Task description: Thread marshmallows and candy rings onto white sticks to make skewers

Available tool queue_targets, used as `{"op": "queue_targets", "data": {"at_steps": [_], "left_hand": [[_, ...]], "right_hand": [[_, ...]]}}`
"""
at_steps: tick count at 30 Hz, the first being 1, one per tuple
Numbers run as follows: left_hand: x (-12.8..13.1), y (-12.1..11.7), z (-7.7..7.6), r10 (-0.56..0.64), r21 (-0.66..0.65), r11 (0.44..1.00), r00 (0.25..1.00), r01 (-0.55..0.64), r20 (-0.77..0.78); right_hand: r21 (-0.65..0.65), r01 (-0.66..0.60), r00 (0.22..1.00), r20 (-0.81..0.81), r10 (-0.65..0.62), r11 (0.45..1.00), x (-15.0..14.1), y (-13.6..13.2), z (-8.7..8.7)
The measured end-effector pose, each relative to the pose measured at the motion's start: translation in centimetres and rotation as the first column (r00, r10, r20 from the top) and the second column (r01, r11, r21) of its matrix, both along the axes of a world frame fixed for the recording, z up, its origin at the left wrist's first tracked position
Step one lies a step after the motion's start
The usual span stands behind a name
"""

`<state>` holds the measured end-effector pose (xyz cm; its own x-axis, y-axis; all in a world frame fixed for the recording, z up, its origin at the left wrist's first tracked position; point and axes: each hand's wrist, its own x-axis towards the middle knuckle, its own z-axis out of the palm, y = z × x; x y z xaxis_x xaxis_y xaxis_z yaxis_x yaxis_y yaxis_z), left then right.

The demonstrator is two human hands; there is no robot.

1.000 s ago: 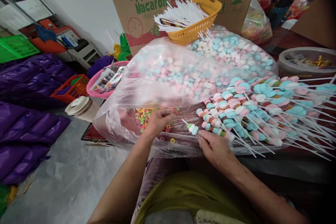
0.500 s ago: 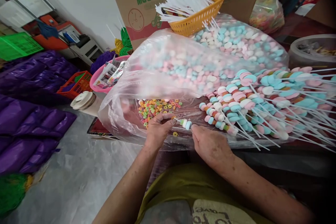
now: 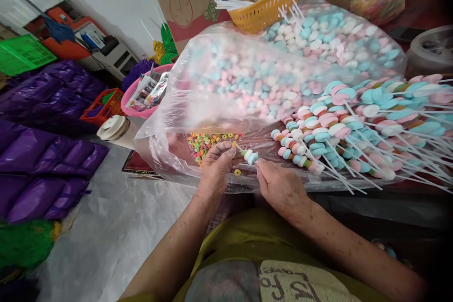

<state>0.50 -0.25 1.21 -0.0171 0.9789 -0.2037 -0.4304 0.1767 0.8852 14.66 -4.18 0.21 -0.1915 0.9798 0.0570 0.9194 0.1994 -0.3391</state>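
Note:
My right hand [image 3: 283, 186] is closed round a white stick, its thumb and fingers at the lower end of a short row of sweets. Threaded on that stick are blue and white marshmallows [image 3: 250, 156] and a small green piece [image 3: 243, 153]. My left hand [image 3: 217, 165] pinches a small orange ring candy [image 3: 234, 144] by the stick's bare tip; whether the tip is through it I cannot tell. Behind my left hand lie loose coloured ring candies [image 3: 201, 144], and one yellow ring [image 3: 237, 172] sits apart, just below the stick.
Finished marshmallow skewers [image 3: 329, 122] are heaped at the right. A large clear bag of marshmallows [image 3: 240, 75] covers the table behind my hands. A yellow basket [image 3: 262, 16] of white sticks rests on it, before a cardboard box [image 3: 187, 4]. A pink basin [image 3: 136, 108] stands left.
The view has tilted down and shifted slightly. Both hands keep their holds, and the orange ring candy now shows more clearly above my left fingertips, near the stick's tip.

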Motion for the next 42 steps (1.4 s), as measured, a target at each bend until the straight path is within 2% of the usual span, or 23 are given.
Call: {"op": "queue_targets", "data": {"at_steps": [4, 9, 13, 15, 17, 19, 21, 24, 27, 30, 33, 37, 40, 42], "left_hand": [[0.3, 0.3, 0.0, 0.05, -0.007, 0.999, 0.999, -0.05, 0.012], [-0.5, 0.5, -0.5, 0.054, 0.007, 0.999, 0.996, -0.054, -0.066], [-1.0, 0.4, -0.8, 0.07, 0.059, 0.997, 0.967, -0.057, -0.244], [-1.1, 0.2, -0.6, 0.064, 0.098, 0.995, 0.926, -0.029, -0.373], [-1.3, 0.0, -0.2, 0.016, 0.096, 0.995, 0.905, 0.028, -0.425], [-1.7, 0.0, 0.2, -0.075, 0.037, 0.995, 0.938, 0.093, -0.34], [-2.2, -0.1, 0.3, -0.159, -0.034, 0.987, 0.972, 0.155, -0.173], [-2.5, -0.4, -0.2, -0.208, -0.122, 0.971, 0.978, 0.206, -0.004], [-2.1, -1.0, -1.2, -0.149, -0.134, 0.978, 0.985, 0.159, 0.086], [-1.3, -1.3, -1.6, -0.033, -0.055, 0.998, 0.996, 0.037, 0.08], [-0.6, -1.3, -1.7, -0.017, -0.023, 1.0, 1.0, 0.018, 0.025], [-0.2, -1.3, -2.0, -0.13, -0.096, 0.988, 0.99, 0.125, -0.049], [-1.3, -0.2, -0.8, -0.173, -0.034, 0.985, 0.937, 0.171, -0.305], [-3.1, 1.9, 1.2, -0.146, 0.054, 0.975, 0.801, 0.217, -0.581]], "right_hand": [[0.064, -0.012, 1.0, -0.01, 0.013, 0.998, 0.0, 0.0, -0.1], [0.116, -0.014, 0.999, -0.028, 0.017, 0.993, 0.2, -0.2, 0.0], [0.092, -0.012, 1.0, 0.014, 0.011, 0.996, 0.4, -0.1, 0.5], [0.055, -0.014, 0.999, 0.042, 0.012, 0.998, 0.3, -0.1, 0.8], [0.036, -0.015, 0.999, 0.044, 0.013, 0.999, 0.1, -0.2, 0.9], [0.045, -0.031, 0.999, -0.012, 0.031, 0.999, 0.0, -0.3, 0.6], [0.068, -0.086, 0.987, -0.132, 0.094, 0.994, -0.1, -0.6, 0.1], [0.104, -0.159, 0.92, -0.345, 0.185, 0.982, -0.3, -1.0, -0.5], [0.108, -0.117, 0.869, -0.471, 0.155, 0.987, -0.5, -1.0, -0.7], [0.067, -0.068, 0.833, -0.546, 0.094, 0.995, -0.7, -0.7, -0.5], [0.059, -0.079, 0.819, -0.566, 0.098, 0.995, -0.8, -0.5, -0.6], [0.035, -0.057, 0.832, -0.551, 0.066, 0.998, -1.0, 0.1, -1.1], [-0.046, -0.034, 0.823, -0.568, 0.002, 0.998, -1.5, 1.9, -0.6], [-0.03, -0.052, 0.816, -0.577, 0.025, 0.998, -2.1, 4.2, 0.4]]}}
